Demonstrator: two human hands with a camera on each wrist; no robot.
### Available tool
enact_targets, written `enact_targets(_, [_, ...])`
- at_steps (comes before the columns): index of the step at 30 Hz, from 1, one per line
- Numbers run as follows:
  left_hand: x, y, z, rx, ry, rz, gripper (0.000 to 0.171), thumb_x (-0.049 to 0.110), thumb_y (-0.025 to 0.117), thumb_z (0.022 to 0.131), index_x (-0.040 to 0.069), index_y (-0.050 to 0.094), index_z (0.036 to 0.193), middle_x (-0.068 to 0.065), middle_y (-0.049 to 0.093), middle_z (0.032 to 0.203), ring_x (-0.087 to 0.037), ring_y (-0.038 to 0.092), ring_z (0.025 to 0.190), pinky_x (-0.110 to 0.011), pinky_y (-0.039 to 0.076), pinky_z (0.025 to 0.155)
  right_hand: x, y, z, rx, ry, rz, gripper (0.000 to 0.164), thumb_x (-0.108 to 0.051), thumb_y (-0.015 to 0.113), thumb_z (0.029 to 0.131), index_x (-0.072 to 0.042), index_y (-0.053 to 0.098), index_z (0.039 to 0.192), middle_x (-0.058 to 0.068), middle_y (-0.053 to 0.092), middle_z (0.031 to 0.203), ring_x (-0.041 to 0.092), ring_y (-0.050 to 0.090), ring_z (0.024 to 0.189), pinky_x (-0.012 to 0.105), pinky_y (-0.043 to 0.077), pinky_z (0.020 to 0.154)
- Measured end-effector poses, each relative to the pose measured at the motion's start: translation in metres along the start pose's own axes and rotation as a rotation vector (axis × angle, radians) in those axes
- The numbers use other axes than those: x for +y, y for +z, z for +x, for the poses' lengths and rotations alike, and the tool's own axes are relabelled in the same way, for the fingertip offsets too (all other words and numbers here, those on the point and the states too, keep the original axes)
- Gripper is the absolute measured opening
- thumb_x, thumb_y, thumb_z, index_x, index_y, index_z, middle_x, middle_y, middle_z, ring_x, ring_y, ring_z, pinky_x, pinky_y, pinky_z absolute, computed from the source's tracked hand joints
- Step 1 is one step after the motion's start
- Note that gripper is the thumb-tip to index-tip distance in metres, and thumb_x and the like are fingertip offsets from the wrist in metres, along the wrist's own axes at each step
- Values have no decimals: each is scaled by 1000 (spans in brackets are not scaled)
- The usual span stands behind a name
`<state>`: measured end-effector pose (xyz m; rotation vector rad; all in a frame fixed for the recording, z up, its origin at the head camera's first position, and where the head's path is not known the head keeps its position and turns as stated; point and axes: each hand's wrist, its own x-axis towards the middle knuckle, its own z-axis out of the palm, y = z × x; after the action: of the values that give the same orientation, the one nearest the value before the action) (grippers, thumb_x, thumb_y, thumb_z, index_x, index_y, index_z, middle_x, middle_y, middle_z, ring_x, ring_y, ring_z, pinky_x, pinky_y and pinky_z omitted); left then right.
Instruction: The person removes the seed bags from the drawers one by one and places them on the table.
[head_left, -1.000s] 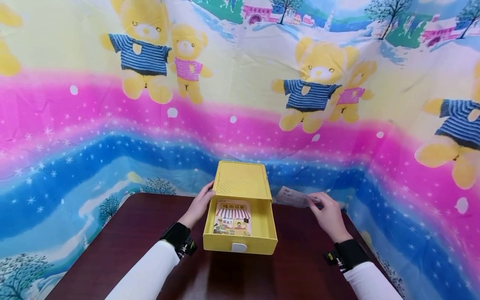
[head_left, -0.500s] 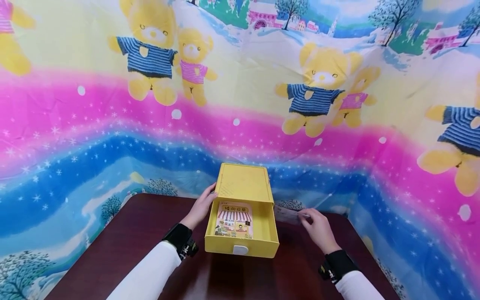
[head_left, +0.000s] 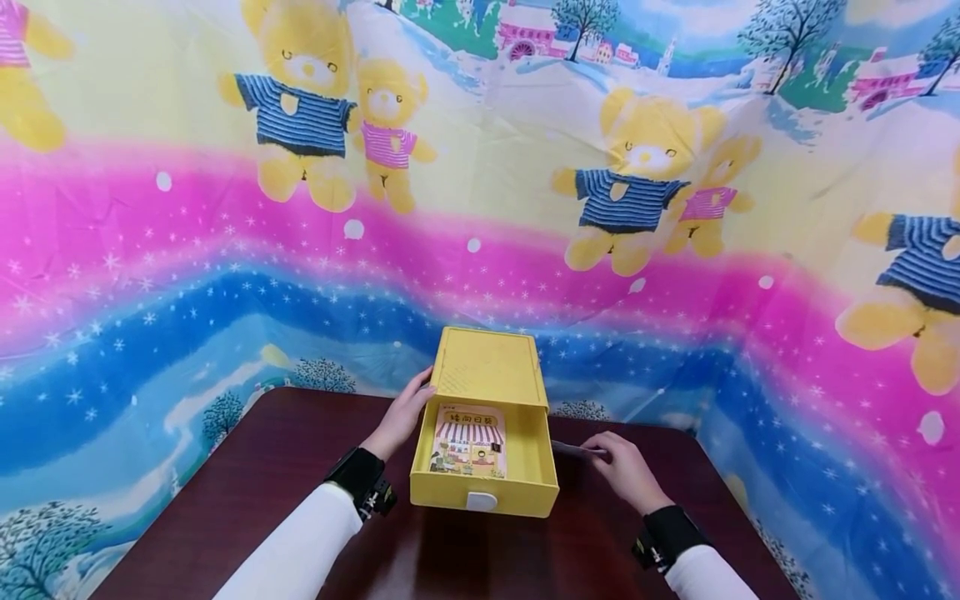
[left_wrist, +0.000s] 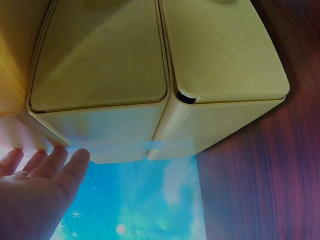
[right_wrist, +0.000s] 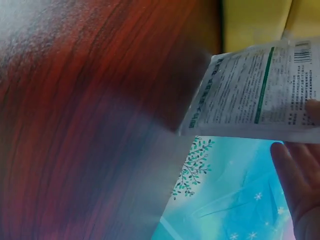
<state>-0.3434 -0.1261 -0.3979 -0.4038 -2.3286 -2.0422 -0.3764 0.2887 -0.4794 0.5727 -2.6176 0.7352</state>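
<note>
I see the right hand (head_left: 626,471) pinching a pale packet (right_wrist: 240,95) between thumb and fingers, right of centre in the head view. The left hand (head_left: 401,417) has its fingers extended, their tips resting against the left side of a yellow box (head_left: 491,367); my left wrist view shows those fingers slightly spread at lower left.

From the head I get the pale packet nearly edge-on, a thin grey strip beside the right wall of the drawer (head_left: 525,502); I cannot tell whether they touch. Only the right wrist view gives me its printed face: rows of small characters too blurred to read, a green stripe (right_wrist: 264,85) and a barcode (right_wrist: 302,51) near the upper right corner.

The drawer stands open toward the bottom of the head view, a white handle (head_left: 482,501) on its front. Inside, against the left, lies an illustrated packet (head_left: 468,442) showing a striped awning; I can read 向日葵 in its title, but the first character is unclear to me. A strip of yellow drawer floor shows between it and the right wall.

The left wrist view adds what the head view hides: two yellow panels (left_wrist: 225,50) with a seam between them and a dark gap at one corner.

Dark red table (head_left: 300,467) shows on both sides of the drawer, its far edge meeting a backdrop (head_left: 465,183) of teddy bears and snowflakes.
</note>
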Motion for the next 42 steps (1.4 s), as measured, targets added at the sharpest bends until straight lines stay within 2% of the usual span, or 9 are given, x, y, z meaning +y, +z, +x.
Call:
enact_targets(6, [0, 0, 0, 3, 3, 2, 62, 27, 42, 110, 6, 18, 163, -29, 25, 163, -48, 32, 146, -61, 26, 120, 4, 7, -2, -106, -23, -39, 37, 10, 72, 86, -25, 72, 97, -10, 65, 100, 13, 63, 94, 35, 57, 84])
enact_targets(11, [1, 1, -1, 2, 5, -12, 62, 27, 42, 110, 6, 18, 163, -29, 24, 163, -49, 31, 147, -61, 26, 120, 4, 10, -3, -214, -83, -45, 44, 16, 64, 84, -24, 73, 98, -11, 65, 99, 15, 64, 96, 38, 58, 85])
enact_targets(15, [1, 1, -1, -2, 8, -12, 62, 26, 41, 110, 5, 17, 163, -29, 23, 163, -49, 30, 147, -61, 25, 120, 6, 12, -3, -314, -101, -44, 47, 18, 58, 84, -24, 72, 100, -10, 64, 100, 16, 64, 98, 39, 57, 85])
enact_targets(27, [1, 2, -3, 0, 9, -15, 62, 26, 41, 111, 5, 17, 163, -27, 15, 166, -49, 21, 151, -64, 21, 121, 10, 24, -3, -490, -87, -45, 31, 9, 67, 89, -19, 75, 99, -4, 66, 103, 26, 65, 101, 42, 57, 85])
enact_targets(31, [1, 2, -4, 6, 8, -14, 62, 27, 42, 110, 5, 18, 163, -26, 16, 166, -49, 22, 150, -64, 21, 121, 10, 27, -2, -518, -56, -54, 28, 5, 69, 90, -19, 75, 101, -3, 66, 105, 26, 65, 102, 42, 57, 86])
enact_targets(37, [1, 3, -3, 12, 16, -7, 62, 27, 42, 110, 5, 18, 163, -27, 20, 165, -49, 26, 149, -63, 23, 120, 8, 30, -2, -521, -30, -52, 29, 6, 72, 88, -19, 76, 103, 1, 66, 111, 33, 64, 112, 49, 56, 92])
enact_targets(42, [0, 3, -3, 13, 21, -11, 62, 27, 42, 110, 5, 19, 163, -27, 17, 166, -49, 24, 150, -63, 22, 121, 6, 33, 1, -541, 40, -44, 28, 3, 72, 89, -20, 75, 105, 6, 64, 120, 35, 62, 116, 54, 54, 94])
